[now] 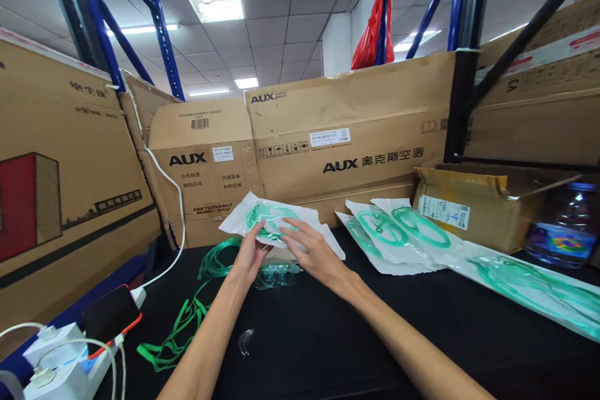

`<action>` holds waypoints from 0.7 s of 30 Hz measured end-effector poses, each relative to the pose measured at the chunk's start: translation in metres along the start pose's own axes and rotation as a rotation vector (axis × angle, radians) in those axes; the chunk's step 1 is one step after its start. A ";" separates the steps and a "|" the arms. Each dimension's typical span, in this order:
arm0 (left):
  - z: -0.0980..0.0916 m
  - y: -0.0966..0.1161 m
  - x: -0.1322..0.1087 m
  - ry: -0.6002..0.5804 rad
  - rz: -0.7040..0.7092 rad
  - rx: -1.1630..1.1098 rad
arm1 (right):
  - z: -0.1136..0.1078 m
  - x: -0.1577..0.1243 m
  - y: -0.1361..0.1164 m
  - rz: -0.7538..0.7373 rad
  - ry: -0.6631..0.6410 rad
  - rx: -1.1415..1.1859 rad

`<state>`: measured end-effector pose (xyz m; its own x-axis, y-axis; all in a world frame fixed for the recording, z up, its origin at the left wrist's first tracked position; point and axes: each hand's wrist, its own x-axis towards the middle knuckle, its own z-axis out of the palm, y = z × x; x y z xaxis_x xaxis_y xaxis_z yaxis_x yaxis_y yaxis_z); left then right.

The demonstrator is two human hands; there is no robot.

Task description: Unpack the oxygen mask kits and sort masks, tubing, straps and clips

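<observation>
A white-backed, clear-fronted pouch (239, 217) with coiled green tubing inside is held above the black table. My left hand (250, 256) grips its lower edge, thumb on top and fingers beneath. Over the pouch's right part, my right hand (312, 253) has its fingers stretched out and apart, touching or just above the film; its thumb is hidden. Below the pouch lies a clear greenish plastic piece (279, 276), partly covered. Loose green tubing (213, 262) is coiled left of my hands. Green straps (173, 337) lie beside my left forearm, and a small clear curved piece (244, 342) between my arms.
More tubing pouches (384, 234) lie at the right, with a long one (529, 287) nearer the edge. Behind them stand an open carton (478, 206) and a bottle (562, 225). A power strip (100, 362) with cables occupies the left. Cardboard panels (347, 137) wall the back.
</observation>
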<state>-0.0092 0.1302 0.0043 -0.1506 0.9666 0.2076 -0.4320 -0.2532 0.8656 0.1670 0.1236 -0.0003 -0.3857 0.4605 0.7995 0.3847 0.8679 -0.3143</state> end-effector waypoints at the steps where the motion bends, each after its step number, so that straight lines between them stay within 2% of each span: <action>1: -0.007 0.002 0.002 0.028 -0.001 -0.005 | -0.002 -0.001 0.011 0.067 0.067 0.037; 4: -0.019 0.008 0.004 0.084 0.006 -0.008 | -0.008 -0.005 0.047 0.322 0.206 0.131; 8: -0.022 0.009 0.000 0.110 0.027 0.004 | 0.000 -0.015 0.076 0.561 0.145 0.287; 10: -0.023 0.007 -0.001 0.108 0.022 0.023 | 0.006 -0.017 0.078 0.612 0.118 0.353; 13: -0.025 0.004 -0.003 0.116 0.019 0.046 | 0.009 -0.017 0.074 0.653 0.154 0.405; 18: -0.029 0.002 -0.005 0.137 0.041 0.066 | 0.002 -0.014 0.063 0.679 0.264 0.503; 21: -0.030 0.000 -0.004 0.132 0.042 0.072 | -0.001 -0.012 0.056 0.684 0.247 0.655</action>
<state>-0.0349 0.1247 -0.0098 -0.2848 0.9402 0.1869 -0.3583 -0.2852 0.8890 0.1937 0.1663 -0.0271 -0.0377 0.9156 0.4003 -0.1110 0.3943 -0.9123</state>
